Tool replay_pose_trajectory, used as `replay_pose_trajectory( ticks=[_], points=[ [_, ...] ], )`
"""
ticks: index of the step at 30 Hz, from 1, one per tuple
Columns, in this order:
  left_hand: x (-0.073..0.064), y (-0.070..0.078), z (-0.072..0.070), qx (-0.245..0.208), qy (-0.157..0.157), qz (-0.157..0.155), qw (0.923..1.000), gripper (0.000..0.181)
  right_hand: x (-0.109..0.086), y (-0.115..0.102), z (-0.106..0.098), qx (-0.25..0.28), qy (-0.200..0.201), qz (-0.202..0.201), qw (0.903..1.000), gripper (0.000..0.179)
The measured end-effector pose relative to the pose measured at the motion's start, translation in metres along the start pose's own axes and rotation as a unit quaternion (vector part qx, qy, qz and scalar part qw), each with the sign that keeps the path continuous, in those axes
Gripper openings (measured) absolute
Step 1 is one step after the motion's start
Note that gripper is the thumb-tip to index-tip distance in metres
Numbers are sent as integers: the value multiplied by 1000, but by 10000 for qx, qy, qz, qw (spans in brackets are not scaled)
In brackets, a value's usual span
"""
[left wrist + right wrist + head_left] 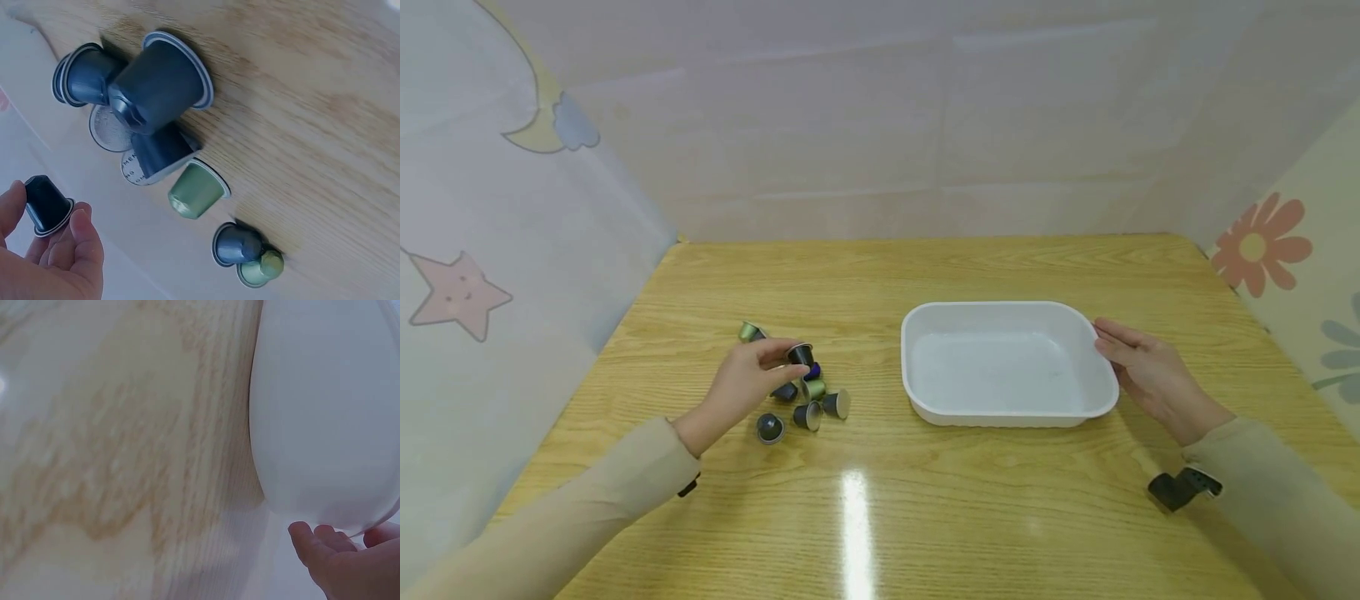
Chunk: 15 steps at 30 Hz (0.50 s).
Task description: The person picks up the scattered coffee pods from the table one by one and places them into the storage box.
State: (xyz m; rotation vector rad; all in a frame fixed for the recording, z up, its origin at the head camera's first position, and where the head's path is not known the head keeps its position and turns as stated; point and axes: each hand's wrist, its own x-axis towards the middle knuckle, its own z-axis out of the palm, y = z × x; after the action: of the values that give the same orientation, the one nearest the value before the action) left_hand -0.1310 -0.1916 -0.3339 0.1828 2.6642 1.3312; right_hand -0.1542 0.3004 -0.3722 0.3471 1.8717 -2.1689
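Observation:
My left hand (737, 379) pinches a dark coffee capsule (801, 356) between thumb and fingers, above a loose group of other capsules. In the left wrist view, that dark capsule (47, 205) is held by its narrow end and its rim. Below and around the hand lie several black capsules (770, 428), a green capsule (814, 389) and a violet-blue one (816, 372). On the right, my right hand (1153, 383) grips the short right side of a white rectangular tray (1000, 418), thumb at the rim and fingers against the outer wall (319, 515).
Another green capsule (748, 331) lies farther back beside a dark one. Everything stands on a wood-grain table (865, 275). Pale cloth with printed figures hangs behind and at both sides. Dark straps (1183, 487) show at the sleeves.

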Motion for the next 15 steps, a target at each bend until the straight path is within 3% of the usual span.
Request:
replay_pose_trajectory(
  ticks=[9, 15],
  points=[
    [-1, 5, 10, -79, -42, -69, 9999, 48, 0, 0, 1, -127, 80, 28, 9999, 81],
    [3, 13, 17, -239, -80, 203, 9995, 47, 0, 0, 0, -3, 37, -27, 10000, 82]
  ],
)
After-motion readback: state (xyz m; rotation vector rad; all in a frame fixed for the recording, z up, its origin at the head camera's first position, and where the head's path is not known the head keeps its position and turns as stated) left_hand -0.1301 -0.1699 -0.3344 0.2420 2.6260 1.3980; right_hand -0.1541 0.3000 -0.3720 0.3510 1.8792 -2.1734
